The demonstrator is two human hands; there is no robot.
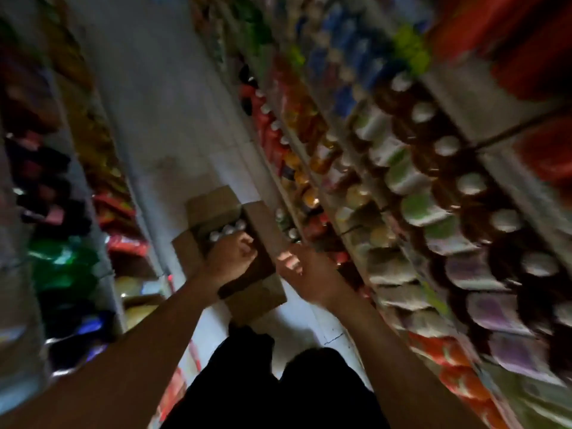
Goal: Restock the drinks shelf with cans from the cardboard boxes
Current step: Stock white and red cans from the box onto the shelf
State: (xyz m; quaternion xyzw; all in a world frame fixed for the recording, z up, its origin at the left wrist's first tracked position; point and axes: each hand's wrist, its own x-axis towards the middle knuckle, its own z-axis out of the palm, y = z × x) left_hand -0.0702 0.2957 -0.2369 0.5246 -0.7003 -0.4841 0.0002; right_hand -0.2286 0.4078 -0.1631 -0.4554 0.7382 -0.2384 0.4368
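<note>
Over the open box (213,212) on the aisle floor (161,125): left hand (232,258), fingers curled downward into the opening, just beside a row of silver can tops (227,230); blur hides whether its grip is clamped on a can or merely touching. Right hand (297,267): beside the box's right flap (263,224), fingers loosely apart, nothing seen in its grip. Box: brown cardboard, flaps folded outward, cans upright inside along the far edge, the near part of the interior dark. Both bare forearms reach forward from the bottom of the view; dark trousers (278,391) below them. Right side: drinks shelf (402,181), several tiers of bottles and cans, white caps, green, purple and orange labels, all blurred. Left side: shelf of packets (62,212), red, green and dark. Whole view tilted and smeared.
</note>
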